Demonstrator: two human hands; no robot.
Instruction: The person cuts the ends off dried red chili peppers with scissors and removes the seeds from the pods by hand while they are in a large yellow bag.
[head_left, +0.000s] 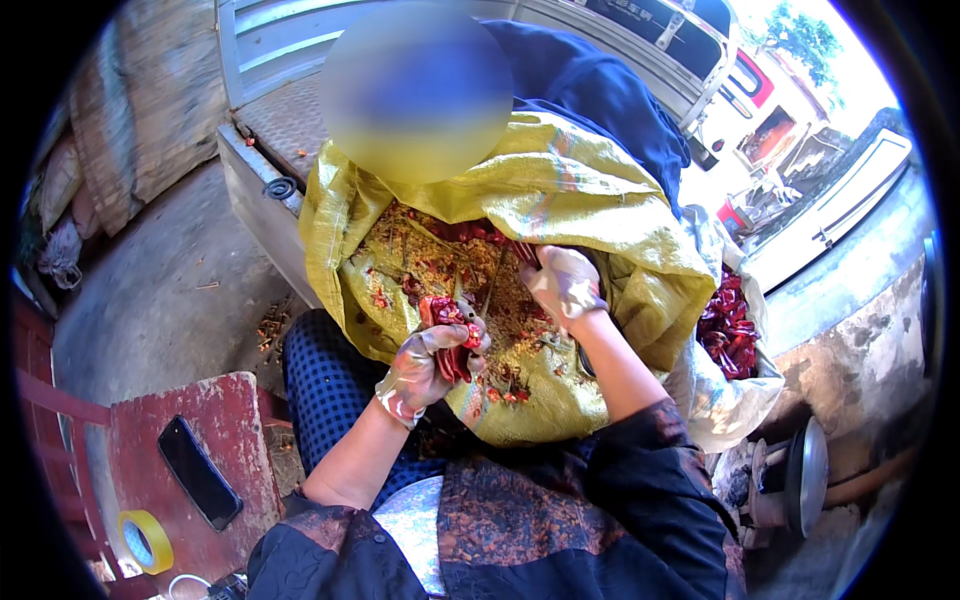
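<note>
Sorting dried red chillies [447,335] over a yellow woven sack [560,190] on the lap seems the step in hand: the gloved left hand [425,370] clutches a bunch, the right hand [565,285], farther right, grips something thin, probably shears, so trimming likely follows.

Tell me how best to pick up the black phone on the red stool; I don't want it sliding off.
Grip the black phone across its two long edges, near the middle, coming straight down from above. It lies flat and slanted on the red stool, with bare surface on both sides for fingers.
</note>
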